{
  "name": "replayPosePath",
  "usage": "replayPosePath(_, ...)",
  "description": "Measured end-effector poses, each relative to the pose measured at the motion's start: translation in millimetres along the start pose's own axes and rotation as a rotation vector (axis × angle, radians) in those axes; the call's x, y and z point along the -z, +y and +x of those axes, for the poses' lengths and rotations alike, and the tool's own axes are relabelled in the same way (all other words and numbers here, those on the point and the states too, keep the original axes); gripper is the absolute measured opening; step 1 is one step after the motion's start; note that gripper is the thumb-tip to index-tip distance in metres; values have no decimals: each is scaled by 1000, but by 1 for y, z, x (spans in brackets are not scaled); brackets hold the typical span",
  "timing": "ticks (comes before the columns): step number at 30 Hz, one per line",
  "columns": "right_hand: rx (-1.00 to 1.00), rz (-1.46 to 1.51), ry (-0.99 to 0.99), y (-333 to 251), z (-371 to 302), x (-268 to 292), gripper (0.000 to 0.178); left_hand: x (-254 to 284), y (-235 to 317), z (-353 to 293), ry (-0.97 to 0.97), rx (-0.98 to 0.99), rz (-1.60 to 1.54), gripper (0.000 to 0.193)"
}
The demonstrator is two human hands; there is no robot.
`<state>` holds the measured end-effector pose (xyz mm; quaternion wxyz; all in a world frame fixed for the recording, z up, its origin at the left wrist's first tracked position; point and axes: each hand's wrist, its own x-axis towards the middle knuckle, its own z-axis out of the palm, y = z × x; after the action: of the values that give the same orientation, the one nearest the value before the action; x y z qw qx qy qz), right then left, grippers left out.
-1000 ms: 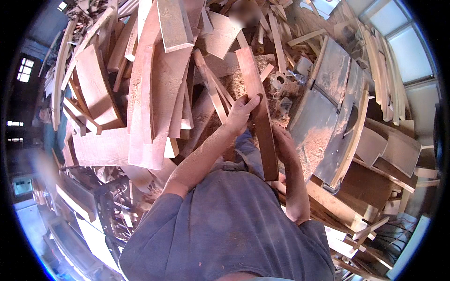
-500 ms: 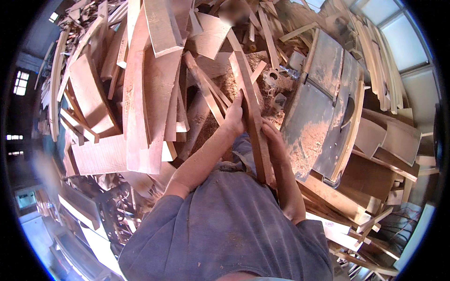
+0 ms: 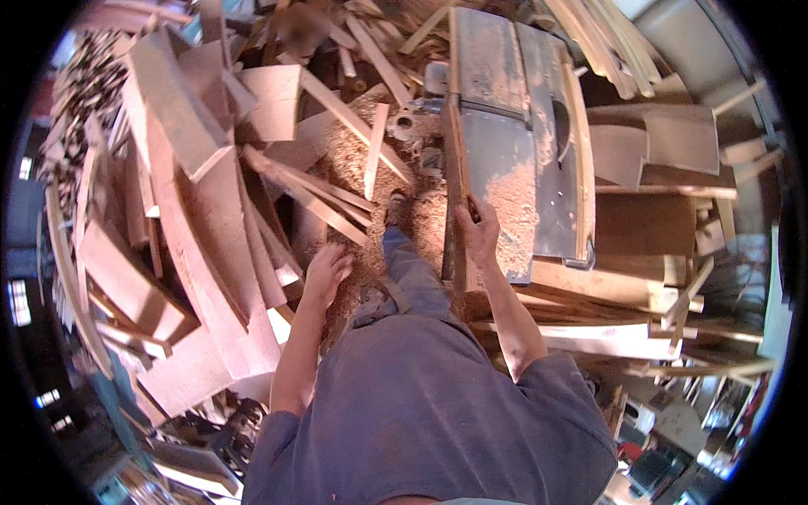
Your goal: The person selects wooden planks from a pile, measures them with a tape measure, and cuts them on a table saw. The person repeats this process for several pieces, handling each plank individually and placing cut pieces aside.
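My right hand (image 3: 477, 229) is closed round a long, narrow wooden board (image 3: 456, 160), its fingers over the upper edge. The board stands on edge along the left side of a grey metal machine table (image 3: 497, 147), which looks like a jointer and is dusted with sawdust. My left hand (image 3: 330, 268) hangs free over the sawdust, holding nothing, its fingers loosely bent and apart. Nearest to it are thin wooden strips (image 3: 324, 198) lying across the pile.
Stacked boards (image 3: 202, 210) crowd the left side. Sawdust (image 3: 358, 126) covers the ground around my foot (image 3: 396, 206). A metal part with a round hole (image 3: 405, 123) sits beside the machine. More wood pieces (image 3: 648, 223) are stacked to the right.
My left hand has let go of the board and moved down and left. With my right hand the board has gone to the machine's side. The view has turned to the right.
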<state>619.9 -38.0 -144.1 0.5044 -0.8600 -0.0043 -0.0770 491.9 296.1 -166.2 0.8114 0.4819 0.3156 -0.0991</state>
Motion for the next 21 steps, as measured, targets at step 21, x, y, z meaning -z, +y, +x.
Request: replayPosePath(21, 113, -576, 182, 97, 7, 29, 50, 170, -143, -86, 443, 166, 274, 24)
